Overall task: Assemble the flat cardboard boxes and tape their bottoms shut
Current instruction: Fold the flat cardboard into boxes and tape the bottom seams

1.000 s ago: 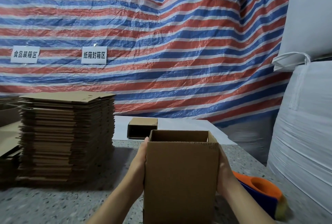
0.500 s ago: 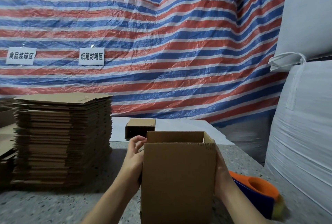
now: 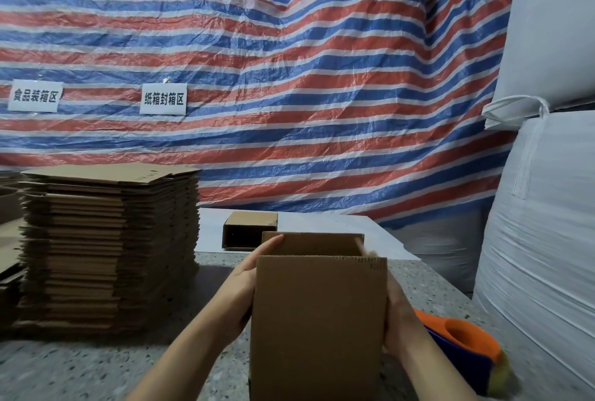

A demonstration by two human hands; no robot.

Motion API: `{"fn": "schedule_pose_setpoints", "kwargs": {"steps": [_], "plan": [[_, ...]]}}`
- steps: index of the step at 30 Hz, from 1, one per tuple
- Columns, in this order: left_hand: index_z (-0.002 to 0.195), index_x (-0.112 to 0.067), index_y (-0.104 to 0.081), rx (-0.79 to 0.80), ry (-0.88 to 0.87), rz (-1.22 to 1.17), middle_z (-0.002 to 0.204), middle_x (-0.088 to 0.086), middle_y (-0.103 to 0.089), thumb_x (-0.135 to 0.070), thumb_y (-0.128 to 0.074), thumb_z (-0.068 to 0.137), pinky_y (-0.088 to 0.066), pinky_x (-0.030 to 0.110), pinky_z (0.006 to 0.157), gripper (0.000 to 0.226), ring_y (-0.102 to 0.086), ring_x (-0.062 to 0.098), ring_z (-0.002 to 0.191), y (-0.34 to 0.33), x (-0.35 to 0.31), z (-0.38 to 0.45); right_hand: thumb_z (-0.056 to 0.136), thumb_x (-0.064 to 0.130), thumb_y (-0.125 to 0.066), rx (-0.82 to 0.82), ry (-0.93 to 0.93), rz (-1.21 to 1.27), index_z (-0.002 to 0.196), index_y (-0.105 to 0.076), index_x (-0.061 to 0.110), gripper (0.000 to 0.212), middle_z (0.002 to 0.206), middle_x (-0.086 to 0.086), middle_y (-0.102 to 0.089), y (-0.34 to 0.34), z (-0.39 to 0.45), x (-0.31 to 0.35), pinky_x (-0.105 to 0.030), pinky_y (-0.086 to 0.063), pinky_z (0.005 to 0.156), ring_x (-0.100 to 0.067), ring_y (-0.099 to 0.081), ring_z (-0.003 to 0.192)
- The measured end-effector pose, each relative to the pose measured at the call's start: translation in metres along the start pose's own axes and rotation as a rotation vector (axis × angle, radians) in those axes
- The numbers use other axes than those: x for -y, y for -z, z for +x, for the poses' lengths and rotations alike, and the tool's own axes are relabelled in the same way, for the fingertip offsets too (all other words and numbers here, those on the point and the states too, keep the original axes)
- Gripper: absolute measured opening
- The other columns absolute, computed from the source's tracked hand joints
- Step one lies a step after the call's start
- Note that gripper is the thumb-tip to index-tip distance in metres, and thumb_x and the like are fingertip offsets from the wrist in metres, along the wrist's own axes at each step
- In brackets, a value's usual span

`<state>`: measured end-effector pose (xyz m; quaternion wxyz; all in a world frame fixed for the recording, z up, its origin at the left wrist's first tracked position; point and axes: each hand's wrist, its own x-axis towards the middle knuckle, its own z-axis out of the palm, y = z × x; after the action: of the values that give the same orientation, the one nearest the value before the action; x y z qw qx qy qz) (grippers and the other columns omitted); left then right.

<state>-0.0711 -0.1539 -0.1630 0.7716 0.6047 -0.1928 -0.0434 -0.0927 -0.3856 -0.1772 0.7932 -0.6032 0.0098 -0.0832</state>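
The erected box (image 3: pixel 318 323) stood upright at the near middle of the counter (image 3: pixel 96 365), open end up, held between both hands. The left hand (image 3: pixel 248 275) lay against its left wall with fingers (image 3: pixel 272 241) stretched up to the far rim, pressing rather than curling round it. The right hand (image 3: pixel 397 310) pressed the right wall; its fingers were hidden behind the cardboard, so how they lay could not be told.

To do this step well, the walls probably needed squeezing square and the box turning over with even pressure from both sides, so the bottom flaps met flush before tape went on. The tape dispenser (image 3: pixel 463 346) lay just right of the box, within easy reach.

Nothing showed inside the held box, though its floor was out of sight. A second small box (image 3: pixel 249 230) lay on its side further back, its dark opening facing near, contents not visible. A tall stack of flat boxes (image 3: pixel 109 246) stood at the left.
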Motion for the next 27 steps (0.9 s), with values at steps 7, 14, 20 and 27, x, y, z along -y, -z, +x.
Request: {"fn": "schedule_pose_setpoints", "kwargs": {"steps": [7,14,20,27], "plan": [[0.116,-0.03,-0.066,-0.044,0.011,0.05,0.098,0.009,-0.074,-0.015,-0.06,0.096,-0.057,0.031,0.061,0.026,-0.073,0.027,0.086,-0.004,-0.004,-0.004,0.109,0.026,-0.037,0.107,-0.037,-0.214,0.057,-0.074,0.024,0.064,0.065,-0.003,-0.07,0.008,0.006,0.019,-0.026,-0.054,0.053,-0.014,-0.067,0.057],[0.119,-0.032,-0.064,-0.045,0.023,0.059,0.099,0.007,-0.075,-0.016,-0.058,0.097,-0.056,0.03,0.061,0.027,-0.073,0.026,0.088,-0.003,-0.005,-0.006,0.108,0.036,-0.038,0.067,-0.054,-0.134,0.061,-0.076,0.022,0.062,0.07,-0.007,-0.072,0.008,0.009,0.011,-0.028,-0.056,0.056,-0.018,-0.07,0.06],[0.105,-0.029,-0.072,-0.095,-0.024,0.136,0.102,0.011,-0.074,-0.025,-0.063,0.094,-0.056,0.036,0.071,0.015,-0.071,0.029,0.094,-0.002,-0.007,-0.008,0.105,0.022,-0.046,0.087,-0.067,-0.147,0.087,-0.067,0.01,0.031,0.065,-0.008,-0.07,0.008,0.008,0.024,-0.028,-0.054,0.049,-0.017,-0.067,0.054],[0.123,-0.015,-0.066,-0.001,0.011,0.144,0.116,0.01,-0.071,-0.072,-0.011,0.086,-0.034,0.052,0.112,0.087,-0.061,0.028,0.118,0.003,-0.002,-0.013,0.106,0.028,-0.047,0.057,-0.028,-0.063,0.115,-0.066,0.014,0.025,0.082,-0.013,-0.076,0.004,0.006,0.021,-0.031,-0.056,0.052,-0.023,-0.073,0.065]]}}
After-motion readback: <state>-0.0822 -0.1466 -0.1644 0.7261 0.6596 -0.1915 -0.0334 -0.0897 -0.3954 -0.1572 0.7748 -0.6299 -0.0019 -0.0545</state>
